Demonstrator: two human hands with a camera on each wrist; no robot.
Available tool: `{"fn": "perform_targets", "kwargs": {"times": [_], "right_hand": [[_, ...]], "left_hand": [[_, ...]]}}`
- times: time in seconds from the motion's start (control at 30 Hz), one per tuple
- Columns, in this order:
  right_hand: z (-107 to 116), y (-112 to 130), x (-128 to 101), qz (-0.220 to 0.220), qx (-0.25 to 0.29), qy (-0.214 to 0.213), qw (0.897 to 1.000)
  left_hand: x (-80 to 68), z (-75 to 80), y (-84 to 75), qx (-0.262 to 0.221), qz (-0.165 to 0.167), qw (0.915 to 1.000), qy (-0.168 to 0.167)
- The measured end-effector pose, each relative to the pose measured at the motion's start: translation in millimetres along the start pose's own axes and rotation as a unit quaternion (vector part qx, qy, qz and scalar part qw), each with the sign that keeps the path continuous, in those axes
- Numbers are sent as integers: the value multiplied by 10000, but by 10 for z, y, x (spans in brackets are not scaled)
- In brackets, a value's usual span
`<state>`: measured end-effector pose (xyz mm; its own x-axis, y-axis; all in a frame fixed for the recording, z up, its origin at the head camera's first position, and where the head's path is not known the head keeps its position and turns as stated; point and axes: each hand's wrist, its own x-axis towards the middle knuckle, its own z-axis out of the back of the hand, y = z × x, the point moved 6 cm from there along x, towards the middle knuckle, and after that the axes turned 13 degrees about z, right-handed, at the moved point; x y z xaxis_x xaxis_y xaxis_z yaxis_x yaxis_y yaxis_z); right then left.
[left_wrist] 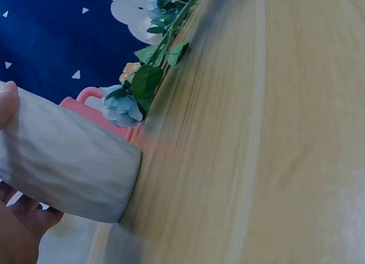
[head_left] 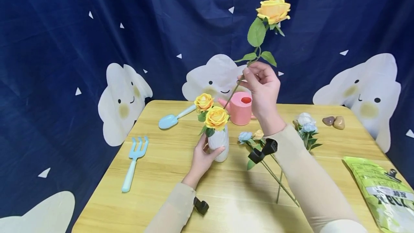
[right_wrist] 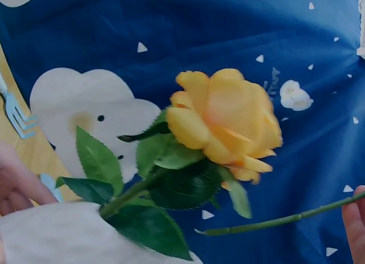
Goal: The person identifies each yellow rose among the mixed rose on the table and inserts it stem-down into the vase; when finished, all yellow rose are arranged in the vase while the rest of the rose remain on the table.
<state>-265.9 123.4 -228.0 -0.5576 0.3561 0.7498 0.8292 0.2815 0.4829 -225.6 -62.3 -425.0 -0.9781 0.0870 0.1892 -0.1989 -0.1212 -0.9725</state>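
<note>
My left hand (head_left: 201, 160) grips a white ribbed vase (head_left: 220, 143) standing upright on the table, thumb on one side and fingers on the other. Two yellow roses (head_left: 216, 118) stand in the vase, blooms just over its rim. Above and to the right, my right hand (head_left: 264, 87) pinches the stem of a third yellow rose (head_left: 274, 10), its bloom held high. That stem (right_wrist: 285, 220) slants down toward the vase; in the right wrist view its cut tip shows beside a bloom from the vase. The left wrist view shows the vase base (left_wrist: 122, 184) on the tabletop.
A pink watering can (head_left: 240, 114) stands behind the vase. Loose blue and orange flowers (head_left: 245, 137) lie to its right, with white and blue ones (head_left: 307, 123) beyond. Left are a blue trowel (head_left: 168, 121) and hand fork (head_left: 137, 152); right, stones (head_left: 339, 122) and a green bag (head_left: 378, 186).
</note>
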Motion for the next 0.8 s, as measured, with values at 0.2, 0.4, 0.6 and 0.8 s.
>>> {"fn": "perform_targets", "kwargs": {"times": [0.2,0.4,0.6,0.8], "right_hand": [[-83,-194,-177,-455,-298,338,9979],[-4,-469,-450,-1413,-764,755,9841],[13,-587,-575,-1686,-981,1080,9748],[30,-659,-649,-1970,-1324,1471,9602]], "left_hand": [[-2,-5,3,42,-45,10000,-48],[1,-8,5,79,-121,9999,-63],[3,2,9,124,-124,9998,-105],[1,-1,0,171,-129,9997,-116]]}}
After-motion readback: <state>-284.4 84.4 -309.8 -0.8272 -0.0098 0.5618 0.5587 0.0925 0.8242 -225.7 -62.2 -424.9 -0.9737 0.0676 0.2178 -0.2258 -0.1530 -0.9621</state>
